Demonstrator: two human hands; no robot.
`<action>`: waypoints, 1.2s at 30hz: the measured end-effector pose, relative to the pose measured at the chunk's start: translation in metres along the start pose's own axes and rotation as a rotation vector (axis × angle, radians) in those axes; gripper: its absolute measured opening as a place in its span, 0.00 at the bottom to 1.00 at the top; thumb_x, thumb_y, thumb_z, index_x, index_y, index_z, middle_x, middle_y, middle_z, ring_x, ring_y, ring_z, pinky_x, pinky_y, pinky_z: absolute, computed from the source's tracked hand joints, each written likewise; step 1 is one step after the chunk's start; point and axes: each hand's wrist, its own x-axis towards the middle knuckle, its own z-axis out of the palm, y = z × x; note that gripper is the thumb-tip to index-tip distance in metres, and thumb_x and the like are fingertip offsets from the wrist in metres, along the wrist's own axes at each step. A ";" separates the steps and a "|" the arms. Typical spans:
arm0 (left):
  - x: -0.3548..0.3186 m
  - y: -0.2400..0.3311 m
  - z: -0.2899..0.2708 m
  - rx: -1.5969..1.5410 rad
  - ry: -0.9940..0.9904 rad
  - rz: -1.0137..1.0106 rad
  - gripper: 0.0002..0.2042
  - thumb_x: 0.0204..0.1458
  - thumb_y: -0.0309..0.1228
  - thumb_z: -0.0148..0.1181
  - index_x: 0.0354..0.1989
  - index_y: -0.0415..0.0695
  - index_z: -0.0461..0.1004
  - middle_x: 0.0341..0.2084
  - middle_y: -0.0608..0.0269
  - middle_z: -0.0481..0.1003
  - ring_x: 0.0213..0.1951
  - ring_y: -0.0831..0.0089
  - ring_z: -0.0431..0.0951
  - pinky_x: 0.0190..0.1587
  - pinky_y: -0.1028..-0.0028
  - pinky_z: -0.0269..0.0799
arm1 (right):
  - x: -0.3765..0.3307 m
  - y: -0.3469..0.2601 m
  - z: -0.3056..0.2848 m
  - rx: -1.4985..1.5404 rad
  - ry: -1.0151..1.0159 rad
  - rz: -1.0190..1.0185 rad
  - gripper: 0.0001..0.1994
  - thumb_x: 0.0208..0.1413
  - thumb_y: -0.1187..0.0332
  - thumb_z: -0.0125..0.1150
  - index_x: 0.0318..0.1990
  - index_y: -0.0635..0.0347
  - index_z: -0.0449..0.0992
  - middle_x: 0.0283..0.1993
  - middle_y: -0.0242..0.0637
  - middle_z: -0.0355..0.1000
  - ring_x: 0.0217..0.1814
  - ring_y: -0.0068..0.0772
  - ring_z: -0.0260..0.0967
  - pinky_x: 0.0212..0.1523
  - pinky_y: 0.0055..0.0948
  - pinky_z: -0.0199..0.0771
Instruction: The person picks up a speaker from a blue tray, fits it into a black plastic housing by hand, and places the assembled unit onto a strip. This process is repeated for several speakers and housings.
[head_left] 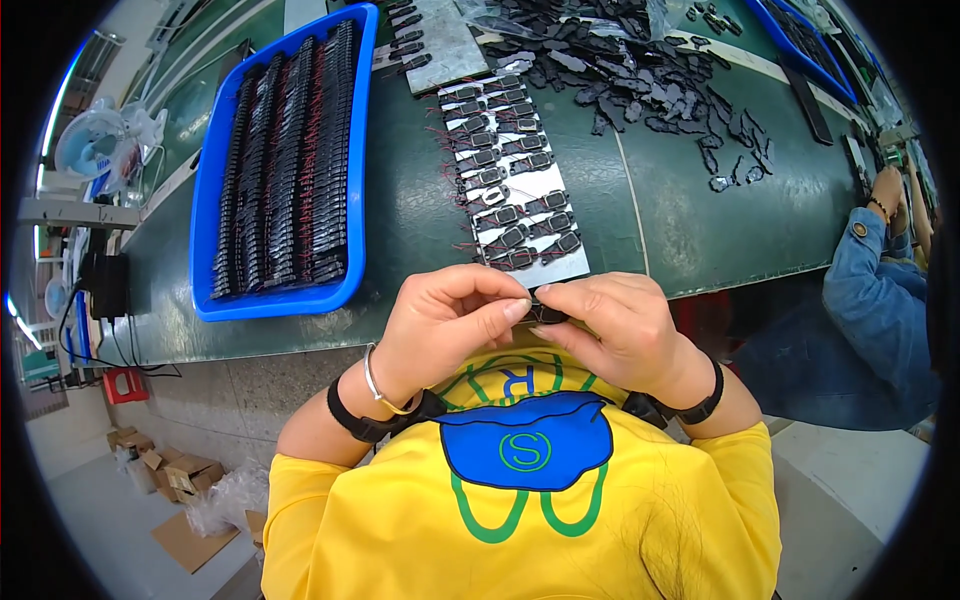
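In front of my chest, at the table's near edge, my right hand (625, 325) pinches a small black part (543, 309) between thumb and fingers. My left hand (455, 318) meets it from the other side, its thumb and index fingertip pressed together at the part's left end. Whatever lies between those left fingertips is too small to make out. Just beyond both hands, a white board (560, 266) carries rows of small black speaker-like modules (512, 237) with thin red wires sticking out to the left.
At left on the green table (410, 200) stands a blue tray (357, 200) packed with black parts and red wires. A metal plate (445, 45) lies beyond the board. Loose black pieces (640, 85) are heaped at the back right. A person in a denim sleeve (865, 265) works at far right.
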 end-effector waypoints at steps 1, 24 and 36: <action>0.000 -0.001 0.001 0.070 0.025 0.053 0.07 0.50 0.19 0.63 0.37 0.37 0.76 0.32 0.59 0.78 0.32 0.74 0.79 0.36 0.77 0.75 | 0.000 0.000 0.001 0.001 0.006 0.003 0.16 0.38 0.75 0.72 0.37 0.65 0.77 0.29 0.41 0.76 0.27 0.40 0.76 0.27 0.31 0.75; -0.004 0.007 -0.007 0.002 0.006 -0.045 0.09 0.53 0.23 0.61 0.42 0.33 0.76 0.34 0.56 0.79 0.30 0.75 0.80 0.30 0.80 0.76 | -0.001 0.000 -0.005 -0.138 0.029 -0.122 0.13 0.39 0.76 0.66 0.36 0.62 0.78 0.30 0.37 0.74 0.25 0.34 0.72 0.24 0.27 0.71; 0.006 0.007 -0.001 0.012 0.009 -0.141 0.08 0.57 0.26 0.58 0.38 0.33 0.76 0.28 0.58 0.79 0.24 0.79 0.77 0.25 0.82 0.74 | -0.003 0.000 0.000 -0.237 0.034 -0.186 0.15 0.37 0.74 0.63 0.37 0.63 0.77 0.31 0.37 0.73 0.26 0.34 0.72 0.25 0.27 0.71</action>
